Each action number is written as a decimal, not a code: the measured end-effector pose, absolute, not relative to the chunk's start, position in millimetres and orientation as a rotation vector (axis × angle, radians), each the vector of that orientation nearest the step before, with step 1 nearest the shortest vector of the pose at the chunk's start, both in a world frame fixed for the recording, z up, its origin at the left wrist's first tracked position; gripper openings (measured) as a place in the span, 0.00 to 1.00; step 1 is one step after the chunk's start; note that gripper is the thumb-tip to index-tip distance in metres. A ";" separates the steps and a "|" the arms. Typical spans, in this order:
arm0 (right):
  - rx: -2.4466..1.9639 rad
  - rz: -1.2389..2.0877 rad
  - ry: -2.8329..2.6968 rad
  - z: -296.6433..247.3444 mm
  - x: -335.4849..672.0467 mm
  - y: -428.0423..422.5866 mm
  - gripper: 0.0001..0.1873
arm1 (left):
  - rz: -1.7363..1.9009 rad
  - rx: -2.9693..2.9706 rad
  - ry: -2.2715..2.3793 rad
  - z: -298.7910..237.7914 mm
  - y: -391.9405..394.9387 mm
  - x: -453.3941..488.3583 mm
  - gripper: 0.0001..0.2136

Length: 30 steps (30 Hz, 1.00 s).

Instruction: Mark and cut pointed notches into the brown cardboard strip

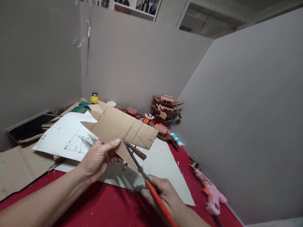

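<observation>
My left hand point(104, 154) pinches the lower edge of a brown cardboard piece point(115, 123), thumb on top and fingers underneath. The cardboard is held above the table, with pointed cut ends at its left and drawn pencil lines at its right. My right hand point(163, 192) is closed on a pair of scissors point(139, 168) with orange-red on the handle. Their dark blades reach up to the cardboard beside my left thumb, at a slit between the main sheet and a pointed flap. A narrow cardboard strip point(138, 152) shows just right of the blades.
White paper with a drawn diagram point(71, 135) lies left, over more cardboard point(26, 167). A white board point(165, 160) covers part of the red tablecloth point(94, 205). Brown model boats point(167, 102) stand stacked at the back. A pink glue gun point(213, 192) lies right, along the grey partition point(248, 110).
</observation>
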State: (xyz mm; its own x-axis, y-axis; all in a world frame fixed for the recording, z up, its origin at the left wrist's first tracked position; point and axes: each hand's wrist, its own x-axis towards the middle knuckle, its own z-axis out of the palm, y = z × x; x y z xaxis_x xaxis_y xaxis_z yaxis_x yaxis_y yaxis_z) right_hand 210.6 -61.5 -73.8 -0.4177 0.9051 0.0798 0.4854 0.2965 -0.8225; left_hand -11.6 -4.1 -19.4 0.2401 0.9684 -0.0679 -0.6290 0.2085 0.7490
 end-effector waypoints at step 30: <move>-1.352 0.397 -2.152 -81.6 216.2 -51.5 0.15 | 1.181 0.599 0.514 -15.9 -8.7 -16.7 0.12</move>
